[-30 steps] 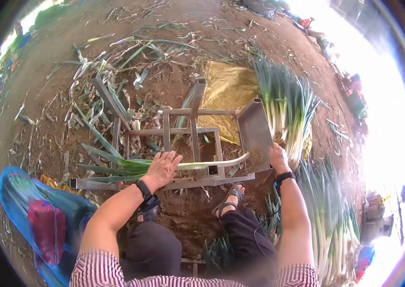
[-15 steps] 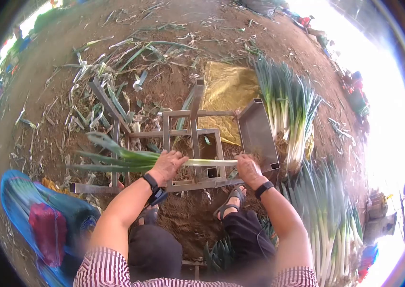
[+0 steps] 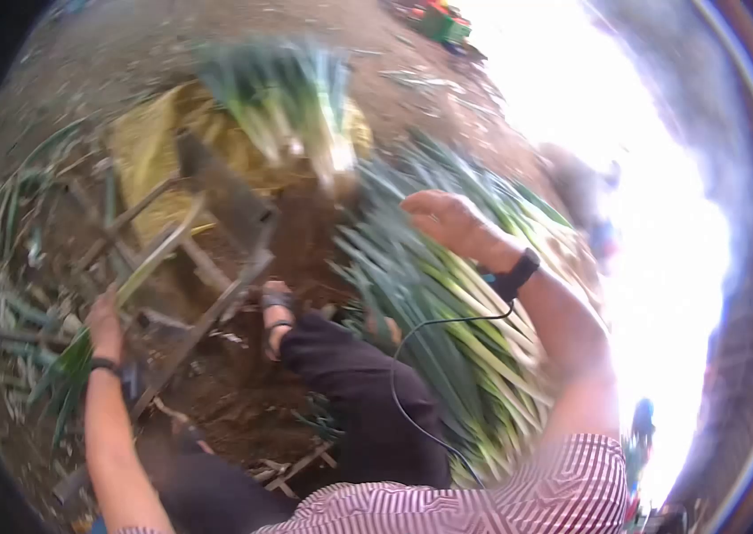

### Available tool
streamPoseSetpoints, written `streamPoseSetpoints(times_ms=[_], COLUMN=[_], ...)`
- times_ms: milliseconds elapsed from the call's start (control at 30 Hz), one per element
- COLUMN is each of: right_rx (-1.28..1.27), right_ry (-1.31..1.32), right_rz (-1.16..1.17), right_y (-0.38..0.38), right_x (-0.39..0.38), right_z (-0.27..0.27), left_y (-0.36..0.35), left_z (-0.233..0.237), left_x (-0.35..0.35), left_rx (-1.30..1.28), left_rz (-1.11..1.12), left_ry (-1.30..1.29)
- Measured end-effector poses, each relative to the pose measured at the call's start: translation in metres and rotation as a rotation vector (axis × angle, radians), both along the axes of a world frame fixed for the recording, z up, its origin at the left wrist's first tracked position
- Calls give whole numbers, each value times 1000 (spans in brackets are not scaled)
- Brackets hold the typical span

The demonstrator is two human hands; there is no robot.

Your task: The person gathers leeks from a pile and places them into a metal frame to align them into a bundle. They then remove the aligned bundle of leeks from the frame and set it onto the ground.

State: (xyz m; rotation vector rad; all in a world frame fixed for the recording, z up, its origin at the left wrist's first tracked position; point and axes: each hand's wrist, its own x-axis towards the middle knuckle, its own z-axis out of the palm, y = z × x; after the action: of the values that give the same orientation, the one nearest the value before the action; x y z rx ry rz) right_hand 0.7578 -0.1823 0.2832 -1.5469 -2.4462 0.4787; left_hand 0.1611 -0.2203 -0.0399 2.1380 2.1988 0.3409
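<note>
At the left, my left hand is closed around a single leek. The pale stalk slants up and right over the metal frame, while its green leaves spread below my hand. My right hand is over the large pile of leeks on the right, its fingers reaching left above the green leaves. No stalk shows in that hand, and motion softens its outline. A dark band with a thin cable sits on my right wrist.
Another bunch of leeks lies on a yellow sheet beyond the frame. The frame's upright metal plate stands between my hands. Loose leaf scraps litter the dirt at left. My sandalled foot is beside the frame.
My right hand has left the leek's pale end and moved right over the pile. My left hand still holds the leek, now tilted. The view has swung right.
</note>
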Motion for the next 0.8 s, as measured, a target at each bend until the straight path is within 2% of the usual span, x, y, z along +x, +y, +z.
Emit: streamPoseSetpoints(times_ms=[33, 67, 100, 133, 167, 233, 300, 333, 367, 433, 467, 567, 600, 633, 733, 800], right_rx=[-69, -85, -100, -135, -111, -214, -187, -192, -62, 13, 86, 290, 340, 391, 245, 153], right_ry=[-25, -80, -128, -119, -127, -200, -160, -143, -108, -348, -381, -517, -589, -661, -883, -1009], right_rz=[-174, -267, -350, -411, -442, -617, -710, -780, -684, -653, -618, -534, -520, -507, -544, -570], right_y=[-21, -47, -75, -110, -148, -216, -267, -285, -299, -302, -301, -285, -272, -260, -229, -214], right_x=[32, 70, 112, 146, 175, 216, 222, 234, 238, 219, 217, 215, 213, 213, 222, 224], right_z=[19, 27, 28, 26, 20, 2, -20, -48, -68, -80, -93, -125, -126, -125, -140, -154], left_y=[-1, -14, -10, -23, -28, -48, -62, -69, -76, -92, -100, -122, -122, -128, -134, -140], left_z=[-22, -2, -41, 7, 0, 21, 32, 38, 47, 70, 81, 143, 133, 146, 187, 201], left_x=[-11, 1, -26, 2, -2, 4, 0, -2, -3, 0, 4, 36, 23, 25, 49, 55], left_rx=[78, 60, 4, -131, -139, -91, -186, -234, -283, -384, -327, -396, -436, -451, -495, -412], left_rz=[-5, -21, -41, 21, 53, 36, 37, 43, 41, 34, -40, -79, -81, -78, -109, -175], left_ry=[70, 140, 68, -82, -51, -32, -97, -127, -205, -355, -330, -357, -454, -449, -432, -391])
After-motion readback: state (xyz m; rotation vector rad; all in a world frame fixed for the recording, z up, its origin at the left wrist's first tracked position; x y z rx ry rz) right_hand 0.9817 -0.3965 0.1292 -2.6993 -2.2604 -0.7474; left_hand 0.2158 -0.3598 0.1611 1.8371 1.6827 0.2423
